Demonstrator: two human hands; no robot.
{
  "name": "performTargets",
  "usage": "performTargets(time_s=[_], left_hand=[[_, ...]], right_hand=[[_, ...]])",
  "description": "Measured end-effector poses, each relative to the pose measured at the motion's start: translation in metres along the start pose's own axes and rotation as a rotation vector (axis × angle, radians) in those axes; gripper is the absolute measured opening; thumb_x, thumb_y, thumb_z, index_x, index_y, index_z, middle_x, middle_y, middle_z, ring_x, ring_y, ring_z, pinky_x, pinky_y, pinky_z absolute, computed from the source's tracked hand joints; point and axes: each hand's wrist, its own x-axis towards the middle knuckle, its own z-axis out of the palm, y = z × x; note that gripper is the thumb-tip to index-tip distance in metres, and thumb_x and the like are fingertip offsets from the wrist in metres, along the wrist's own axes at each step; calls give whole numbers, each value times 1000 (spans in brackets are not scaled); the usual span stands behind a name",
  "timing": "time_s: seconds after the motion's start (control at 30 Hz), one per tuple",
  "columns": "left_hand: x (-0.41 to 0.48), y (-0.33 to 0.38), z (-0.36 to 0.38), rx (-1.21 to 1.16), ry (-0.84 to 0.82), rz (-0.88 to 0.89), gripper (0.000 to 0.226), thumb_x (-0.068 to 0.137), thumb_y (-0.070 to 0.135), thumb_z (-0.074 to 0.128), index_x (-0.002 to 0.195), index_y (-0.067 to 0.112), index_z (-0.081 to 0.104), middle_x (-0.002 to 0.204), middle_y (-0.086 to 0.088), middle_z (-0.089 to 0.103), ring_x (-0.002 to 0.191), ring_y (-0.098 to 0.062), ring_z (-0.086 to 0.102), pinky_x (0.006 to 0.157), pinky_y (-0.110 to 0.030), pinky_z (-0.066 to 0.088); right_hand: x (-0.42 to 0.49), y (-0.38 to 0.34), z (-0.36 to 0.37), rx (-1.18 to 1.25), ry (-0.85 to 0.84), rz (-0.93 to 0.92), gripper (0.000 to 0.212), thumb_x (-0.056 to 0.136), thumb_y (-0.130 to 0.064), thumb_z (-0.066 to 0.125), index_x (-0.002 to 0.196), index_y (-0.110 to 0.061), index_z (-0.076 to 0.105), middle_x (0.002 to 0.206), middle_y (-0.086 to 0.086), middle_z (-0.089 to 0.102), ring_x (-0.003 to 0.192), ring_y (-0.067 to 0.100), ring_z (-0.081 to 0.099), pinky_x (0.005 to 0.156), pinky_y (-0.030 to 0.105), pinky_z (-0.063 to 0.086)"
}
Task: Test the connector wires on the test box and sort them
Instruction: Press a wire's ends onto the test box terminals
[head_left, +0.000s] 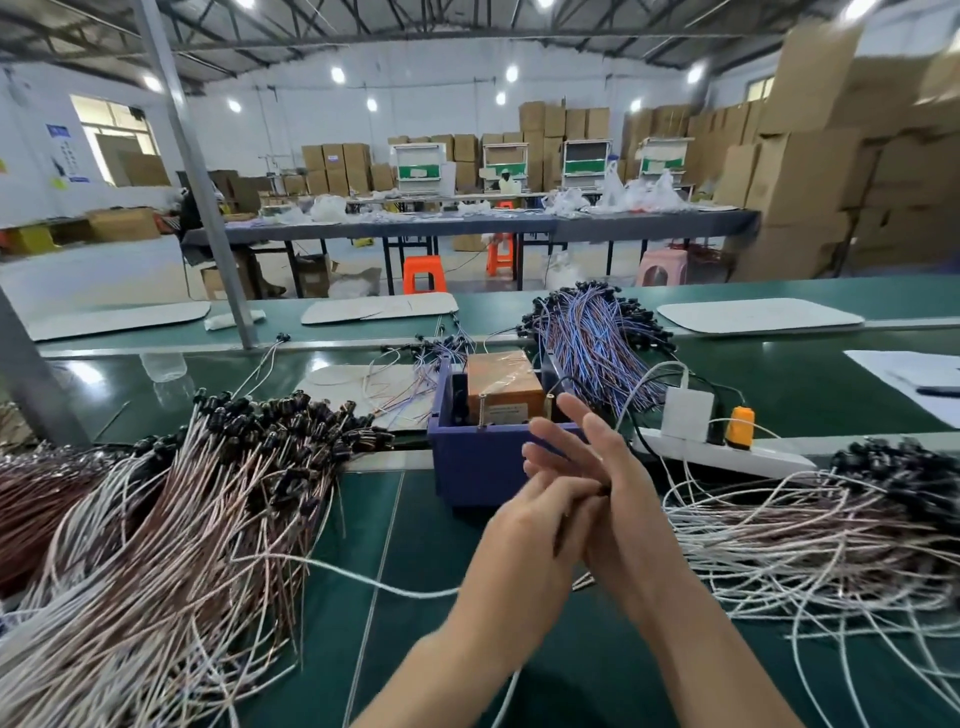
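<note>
**Step in hand (judged):** one connector wire is being readied for the test box.

**Position:** The test box (483, 467), purple with an orange-brown unit (501, 387) inside, stands mid-desk. Both hands are just in front of it, on the near-edge side.

**Hands:**
- Left hand (540, 525): fingers curled, seemingly pinching a connector wire (395, 586). Its white lead trails across the desk (426, 561) towards the left edge. The grip itself is blurred.
- Right hand (610, 478): fingers straight and spread, laid against the left, gripping nothing discernible.

**Stock:** A left pile (182, 519) and a right pile (805, 545) flank the hands. A blue-violet bundle (597, 332) lies behind the box.

**Recommendations:**
- Hold close behind the plug, not on the lead.
- Present the plug square to the socket.
- Lift the trailing lead clear of the left pile so that nothing snags.
- Keep tested and untested heaps apart.
</note>
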Motion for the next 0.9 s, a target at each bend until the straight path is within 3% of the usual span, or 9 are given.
performTargets(time_s=[0.13,0.2,0.37,0.47,0.53,0.6,0.67,0.77,0.9], left_hand=[[-6,-5,12,126,-121,-15,20,102,36,52,118,31,64,118,14,66,104,-11,63,89,-33,51],[-10,-13,6,312,-242,-18,25,104,43,44,122,35,60,122,16,64,106,-11,61,87,-32,48],[-9,-38,-38,589,-321,21,33,107,45,33,130,39,57,124,18,60,111,-8,55,89,-23,32],[-3,-44,-59,719,-310,76,27,106,44,41,120,38,63,110,15,63,104,-11,58,94,-27,37],[1,-43,-63,796,-304,151,6,94,38,68,98,37,72,87,14,64,83,-14,63,84,-31,50],[7,-38,-64,872,-296,203,15,78,33,85,84,38,72,74,14,60,71,-14,61,79,-31,54],[14,-34,-64,932,-302,287,19,75,29,86,84,36,71,75,12,58,73,-15,59,91,-35,51],[25,-25,-63,994,-292,413,22,71,19,81,85,31,70,80,8,59,82,-19,62,105,-44,45],[31,-22,-63,1065,-331,494,20,74,15,78,89,27,70,95,4,66,106,-24,63,117,-55,30]], right_hand=[[-5,1,-27,59,156,1,36,95,-46,53,115,-25,74,60,-1,57,73,19,72,77,32,57],[-6,-2,-47,215,257,-45,35,100,-42,47,114,-22,72,53,-7,37,44,7,47,55,22,51],[-14,-8,-89,271,315,-41,29,94,-38,54,110,-21,72,52,-8,22,46,9,6,32,20,17],[-16,0,-90,31,299,33,32,87,-40,61,109,-19,73,52,-7,19,40,6,10,31,17,16],[-17,7,-82,-223,245,64,29,94,-41,57,103,-21,76,52,-5,23,38,8,16,33,17,18],[-19,14,-69,-556,169,30,32,97,-49,51,99,-30,77,53,-3,40,40,9,29,36,20,28],[-20,21,-53,-881,80,-60,33,90,-61,48,104,-43,73,71,-12,66,57,-1,55,54,13,42],[-19,30,-35,-1073,-55,-104,23,94,-59,50,109,-53,65,100,-26,71,95,-6,64,81,16,49],[-16,37,-29,-1064,-88,-89,17,103,-35,53,103,-51,60,85,-16,72,70,6,63,70,28,50]])
